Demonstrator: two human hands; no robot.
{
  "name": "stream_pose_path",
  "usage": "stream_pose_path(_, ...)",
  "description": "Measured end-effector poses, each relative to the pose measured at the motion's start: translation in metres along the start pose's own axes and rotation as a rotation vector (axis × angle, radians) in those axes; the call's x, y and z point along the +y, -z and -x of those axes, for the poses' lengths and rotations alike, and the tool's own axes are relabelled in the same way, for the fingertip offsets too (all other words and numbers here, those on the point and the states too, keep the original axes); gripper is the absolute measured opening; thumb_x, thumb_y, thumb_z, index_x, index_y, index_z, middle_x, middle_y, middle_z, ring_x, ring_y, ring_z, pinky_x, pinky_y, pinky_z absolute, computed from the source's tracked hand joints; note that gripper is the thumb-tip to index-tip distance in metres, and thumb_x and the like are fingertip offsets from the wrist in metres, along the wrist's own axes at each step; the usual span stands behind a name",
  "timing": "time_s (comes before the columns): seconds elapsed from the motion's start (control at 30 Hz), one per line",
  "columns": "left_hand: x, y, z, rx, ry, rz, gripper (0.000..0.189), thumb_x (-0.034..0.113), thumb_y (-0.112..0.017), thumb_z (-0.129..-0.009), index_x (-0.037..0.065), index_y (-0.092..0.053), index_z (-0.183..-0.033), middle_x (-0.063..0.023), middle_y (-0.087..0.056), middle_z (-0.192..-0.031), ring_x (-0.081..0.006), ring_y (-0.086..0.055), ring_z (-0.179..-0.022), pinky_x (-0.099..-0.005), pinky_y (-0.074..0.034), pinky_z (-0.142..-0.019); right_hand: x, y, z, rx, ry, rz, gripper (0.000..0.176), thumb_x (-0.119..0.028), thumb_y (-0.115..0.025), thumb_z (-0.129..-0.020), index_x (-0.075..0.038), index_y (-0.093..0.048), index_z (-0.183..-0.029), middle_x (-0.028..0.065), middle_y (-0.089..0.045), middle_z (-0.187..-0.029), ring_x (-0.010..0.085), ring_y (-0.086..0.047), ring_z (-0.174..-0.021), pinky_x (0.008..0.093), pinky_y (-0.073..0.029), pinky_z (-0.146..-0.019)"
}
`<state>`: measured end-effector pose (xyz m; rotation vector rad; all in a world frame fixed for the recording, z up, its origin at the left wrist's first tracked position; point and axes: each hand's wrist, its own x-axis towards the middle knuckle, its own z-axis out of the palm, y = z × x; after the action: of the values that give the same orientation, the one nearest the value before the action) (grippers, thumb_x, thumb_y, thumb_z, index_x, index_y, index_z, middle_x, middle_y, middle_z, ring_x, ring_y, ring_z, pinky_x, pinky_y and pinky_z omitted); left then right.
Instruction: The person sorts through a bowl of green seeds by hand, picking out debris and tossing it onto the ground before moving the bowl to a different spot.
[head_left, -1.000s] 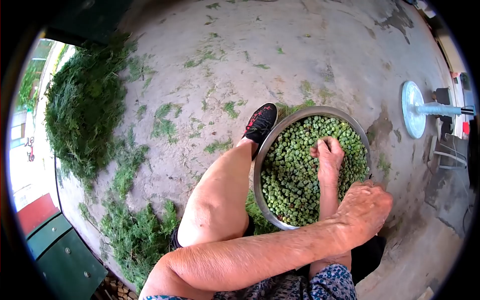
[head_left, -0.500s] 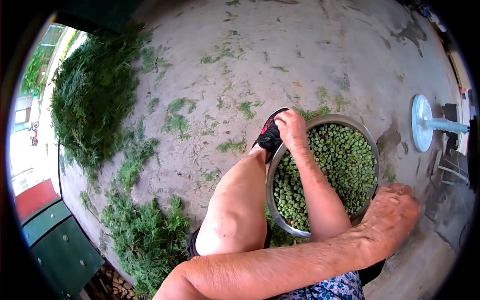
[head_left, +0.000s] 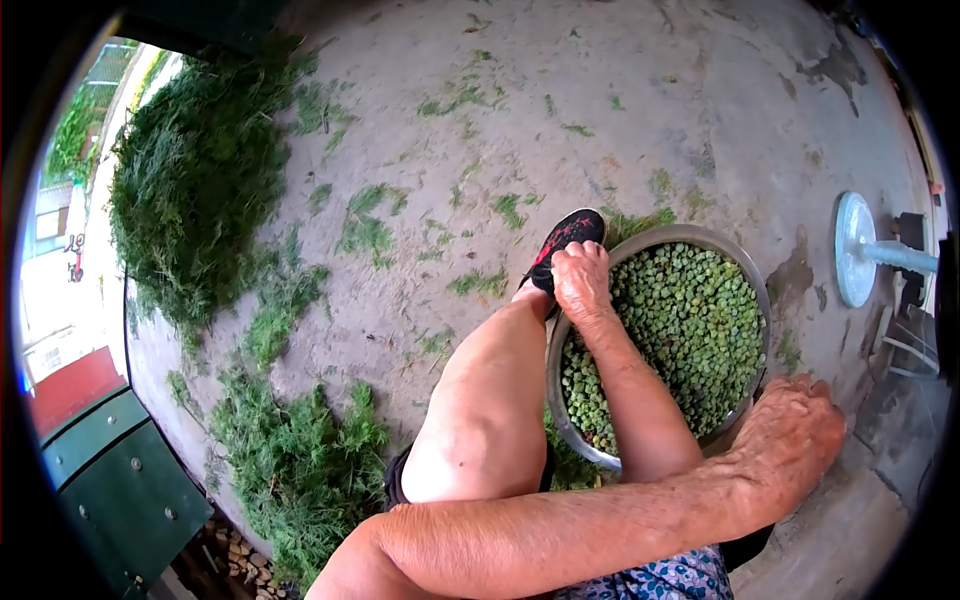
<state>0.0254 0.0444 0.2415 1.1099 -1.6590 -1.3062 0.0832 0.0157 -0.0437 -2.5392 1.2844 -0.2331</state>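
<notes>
1. Steel bowl stands on the concrete floor at about 4 o'clock from the middle of the view. It is filled nearly to the rim with small green pieces, too small to identify.
2. Right hand lies at the bowl's 10 o'clock rim, knuckles up, fingers curled and pressed together. I cannot tell whether it clasps the rim or pinches something.
3. Left hand rests palm down just outside the rim at 5 o'clock, fingers laid loosely side by side and holding nothing. Its forearm crosses over the right one.
4. Black shoe with red marks sits against the rim at 10 o'clock, just beyond the right hand. The bare leg runs alongside the bowl.
5. Green sprigs lie heaped at 9 to 10 o'clock of the view, well apart from the bowl. A white disc on a pole lies at the bowl's 3 o'clock.
6. By my judgement the work is now at the rim rather than among the pieces. Any move of the bowl calls for a sure hold on that edge, since so full a bowl would spill if tipped.
</notes>
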Motion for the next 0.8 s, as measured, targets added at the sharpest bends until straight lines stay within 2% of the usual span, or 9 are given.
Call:
stream_pose_path(0.13,-0.002,-0.011,0.001,-0.010,-0.018,-0.097,0.011,0.009,-0.059,-0.066,0.002,-0.065,-0.072,-0.0130,-0.060,-0.080,-0.0276,-0.057,-0.087,-0.0368,-0.043,-0.076,0.002,0.026,-0.011,0.056,-0.095,-0.109,0.010,-0.016,-0.065,-0.075,-0.008,-0.060,-0.079,0.0103,-0.057,-0.081,0.0299,-0.056,-0.082,0.0420,-0.046,-0.073)
stream_pose_path(0.27,-0.001,-0.012,0.005,-0.092,-0.083,-0.287,0.012,0.010,-0.059,-0.065,0.004,-0.068,-0.070,-0.0122,-0.061,-0.079,-0.0266,-0.056,-0.085,-0.0354,-0.041,-0.072,-0.008,0.069,-0.041,0.159,-0.352,-0.540,0.008,-0.011,-0.063,-0.077,-0.006,-0.058,-0.082,0.0148,-0.062,-0.083,0.0344,-0.061,-0.076,0.0387,-0.050,-0.065)
stream_pose_path(0.33,0.005,-0.003,0.004,-0.136,-0.047,-0.343,0.014,0.012,-0.059,-0.066,0.004,-0.069,-0.073,-0.0118,-0.062,-0.080,-0.0264,-0.056,-0.085,-0.0349,-0.040,-0.071,-0.009,0.073,-0.054,0.382,-0.239,-0.405,0.019,-0.006,-0.059,-0.079,-0.005,-0.062,-0.098,0.0163,-0.063,-0.093,0.0307,-0.062,-0.086,0.0350,-0.050,-0.074)
stream_pose_path(0.4,0.010,0.005,0.004,-0.173,-0.033,-0.402,0.015,0.013,-0.059,-0.067,0.004,-0.069,-0.075,-0.0108,-0.062,-0.080,-0.0259,-0.056,-0.084,-0.0347,-0.040,-0.071,-0.019,0.080,-0.059,0.494,-0.199,-0.386,0.024,-0.002,-0.056,-0.080,-0.003,-0.061,-0.103,0.0153,-0.062,-0.100,0.0310,-0.061,-0.090,0.0330,-0.048,-0.080)
stream_pose_path(0.5,0.003,0.003,0.008,-0.218,-0.079,-0.501,0.014,0.013,-0.060,-0.068,0.006,-0.069,-0.075,-0.0085,-0.062,-0.079,-0.0249,-0.056,-0.082,-0.0350,-0.041,-0.071,-0.024,0.099,-0.050,0.280,-0.056,-0.578,0.031,0.000,-0.057,-0.075,-0.002,-0.060,-0.106,0.0144,-0.061,-0.096,0.0308,-0.060,-0.091,0.0353,-0.049,-0.079)
stream_pose_path(0.6,0.001,-0.006,0.006,-0.249,-0.131,-0.577,0.012,0.014,-0.060,-0.069,0.007,-0.069,-0.075,-0.0062,-0.062,-0.078,-0.0240,-0.057,-0.080,-0.0352,-0.042,-0.071,-0.024,0.124,-0.034,-0.028,-0.002,-0.976,0.032,-0.005,-0.060,-0.079,-0.002,-0.059,-0.111,0.0105,-0.061,-0.104,0.0244,-0.058,-0.101,0.0312,-0.045,-0.087)
stream_pose_path(0.7,0.001,-0.017,0.003,-0.245,-0.183,-0.595,0.012,0.014,-0.060,-0.069,0.008,-0.068,-0.075,-0.0048,-0.062,-0.077,-0.0233,-0.056,-0.079,-0.0354,-0.042,-0.071,-0.052,0.159,-0.014,-0.136,-0.285,-1.534,0.036,-0.014,-0.065,-0.082,-0.001,-0.057,-0.115,0.0074,-0.060,-0.112,0.0185,-0.054,-0.107,0.0284,-0.040,-0.093)
stream_pose_path(0.73,0.000,-0.017,0.005,-0.228,-0.206,-0.578,0.012,0.015,-0.060,-0.068,0.008,-0.068,-0.074,-0.0050,-0.061,-0.077,-0.0233,-0.056,-0.079,-0.0354,-0.041,-0.071,-0.061,0.170,-0.007,-0.158,-0.221,-1.629,0.049,-0.026,-0.067,-0.084,0.004,-0.053,-0.119,0.0090,-0.056,-0.119,0.0149,-0.050,-0.110,0.0290,-0.034,-0.099)
stream_pose_path(0.8,-0.001,-0.021,0.008,-0.203,-0.256,-0.554,0.012,0.016,-0.059,-0.067,0.008,-0.067,-0.073,-0.0053,-0.060,-0.076,-0.0233,-0.055,-0.079,-0.0354,-0.040,-0.072,-0.077,0.199,0.001,-0.330,-0.186,-1.743,0.067,-0.038,-0.073,-0.077,0.005,-0.049,-0.122,0.0104,-0.054,-0.121,0.0182,-0.048,-0.114,0.0317,-0.031,-0.102)
